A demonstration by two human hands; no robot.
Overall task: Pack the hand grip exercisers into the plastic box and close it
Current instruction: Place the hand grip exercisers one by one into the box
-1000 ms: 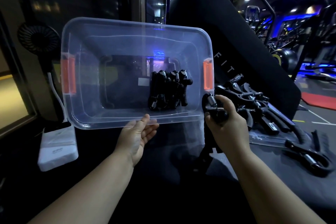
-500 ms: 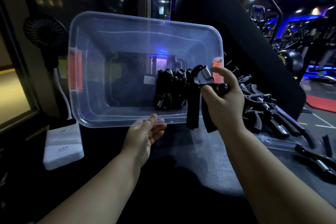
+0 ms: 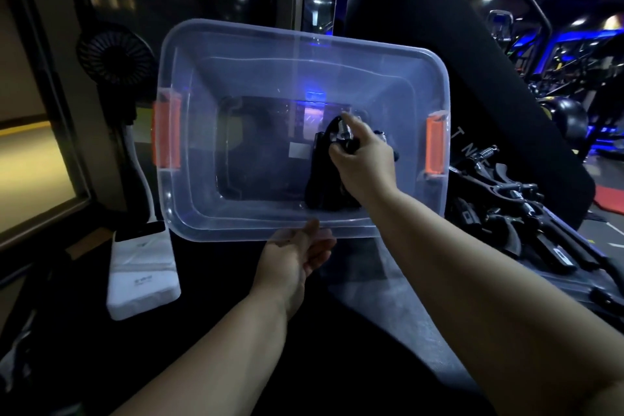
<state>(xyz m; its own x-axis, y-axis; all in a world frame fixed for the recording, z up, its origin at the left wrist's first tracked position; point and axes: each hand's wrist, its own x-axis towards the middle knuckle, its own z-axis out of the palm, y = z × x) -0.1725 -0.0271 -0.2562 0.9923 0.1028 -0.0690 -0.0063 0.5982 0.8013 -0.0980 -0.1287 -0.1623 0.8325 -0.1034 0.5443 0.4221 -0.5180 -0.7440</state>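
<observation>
Fan (image 3: 113, 54), white block (image 3: 143, 275) left of box (image 3: 304, 41)

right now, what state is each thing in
plastic box, open, no lid on, tipped toward the camera
orange latches, unclipped
left hand, holds the box's near rim
right hand, inside the box, grips a hand grip exerciser
hand grip exerciser, inside the box, not yet released
exerciser pile, outside the box, to its right
</observation>
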